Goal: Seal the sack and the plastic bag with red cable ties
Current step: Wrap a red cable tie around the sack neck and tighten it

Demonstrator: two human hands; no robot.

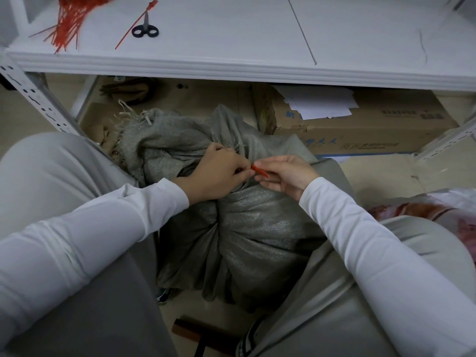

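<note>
A grey woven sack stands on the floor between my knees, its neck gathered and its frayed top flopped away from me. My left hand pinches the gathered neck and one end of a red cable tie. From the other side my right hand holds the same tie, fingers closed on its tail. Most of the tie is hidden behind the neck and my fingers. A plastic bag with a reddish print lies at the right, by my right knee.
A white shelf spans the top. It carries a bundle of red cable ties, black scissors and one loose red tie. Cardboard boxes with papers sit under the shelf. A perforated shelf post stands at the left.
</note>
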